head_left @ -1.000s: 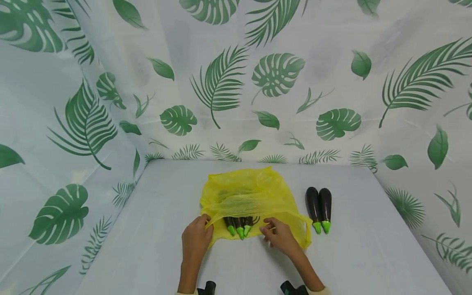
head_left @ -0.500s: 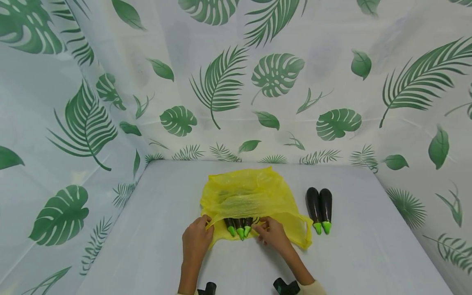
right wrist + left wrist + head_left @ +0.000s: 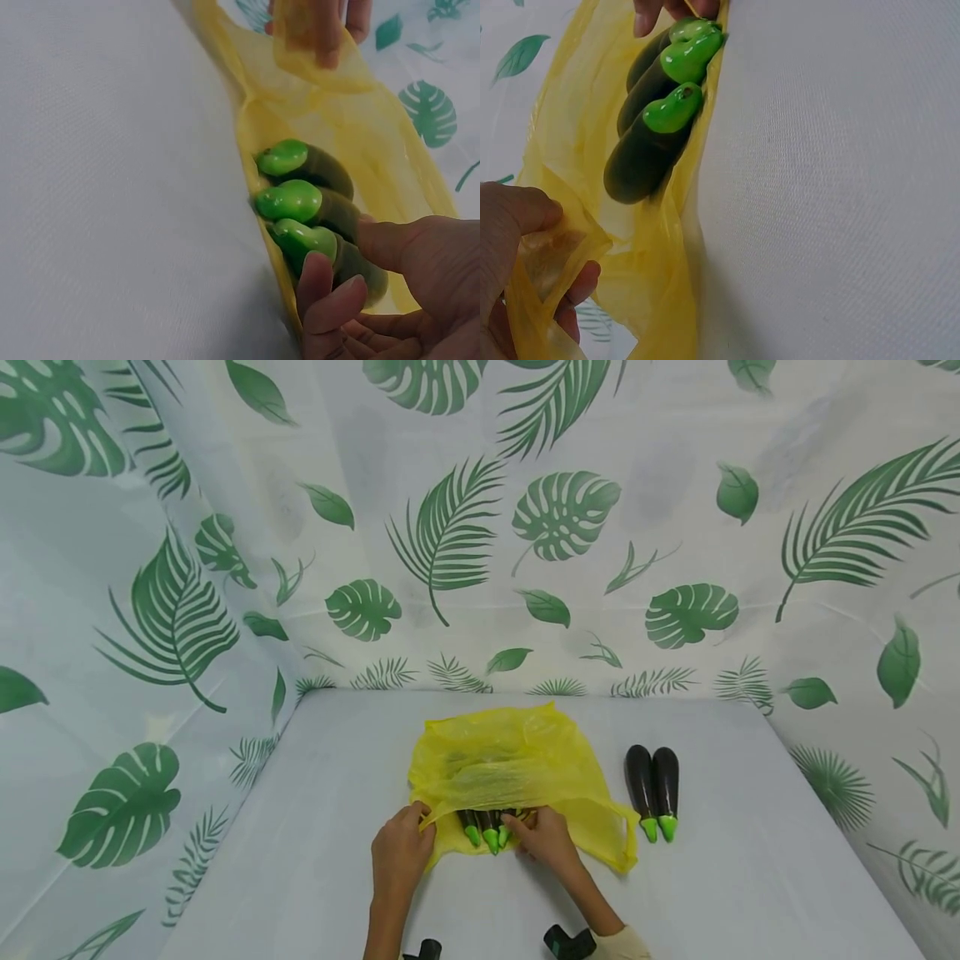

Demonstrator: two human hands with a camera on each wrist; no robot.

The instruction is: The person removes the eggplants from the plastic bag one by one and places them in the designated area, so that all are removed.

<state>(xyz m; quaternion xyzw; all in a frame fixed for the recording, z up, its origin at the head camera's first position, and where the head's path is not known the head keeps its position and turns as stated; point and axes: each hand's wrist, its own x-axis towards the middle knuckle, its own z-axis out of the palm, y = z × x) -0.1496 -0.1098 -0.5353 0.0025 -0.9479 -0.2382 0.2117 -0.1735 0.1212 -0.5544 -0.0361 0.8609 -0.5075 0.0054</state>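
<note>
Yellow plastic bag [image 3: 510, 747] pinched by my left hand [image 3: 400, 849]; my right hand [image 3: 551, 842] pinches a long, green-capped dark eggplant [image 3: 321, 243] inside

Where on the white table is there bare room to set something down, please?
Bare table lies left of the yellow bag and left hand, and right of the two loose eggplants, each patch reaching the leafy backdrop. A smaller patch lies between the forearms. It is crowded at the bag's mouth, where the right hand is at three eggplants.
</note>
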